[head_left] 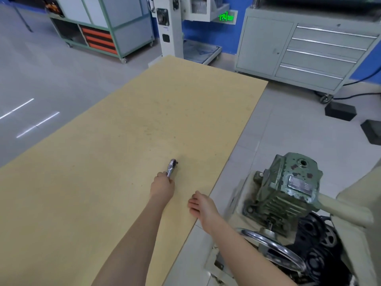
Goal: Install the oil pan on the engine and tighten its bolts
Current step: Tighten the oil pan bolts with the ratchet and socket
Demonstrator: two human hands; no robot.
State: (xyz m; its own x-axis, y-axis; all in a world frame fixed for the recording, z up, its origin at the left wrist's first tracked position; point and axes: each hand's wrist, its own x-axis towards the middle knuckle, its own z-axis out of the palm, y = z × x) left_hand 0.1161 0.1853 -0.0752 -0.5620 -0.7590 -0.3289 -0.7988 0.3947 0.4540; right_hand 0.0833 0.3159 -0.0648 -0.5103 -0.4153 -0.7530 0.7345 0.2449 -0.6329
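Observation:
My left hand (162, 186) grips the handle of a chrome ratchet wrench (172, 167), whose head points away from me just above the tan board (115, 141). My right hand (201, 205) hovers open, fingers straight, over the board's right edge and holds nothing. A green gearbox (288, 188) on an engine stand sits at the right, with a chrome handwheel (274, 250) and black engine parts (315, 244) below it. No oil pan or bolts show in this view.
A grey drawer cabinet on casters (305, 50) stands at the back right. A green-framed cart (103, 27) and a white machine (173, 27) stand at the back. Two black blocks (340, 111) lie on the floor at the right.

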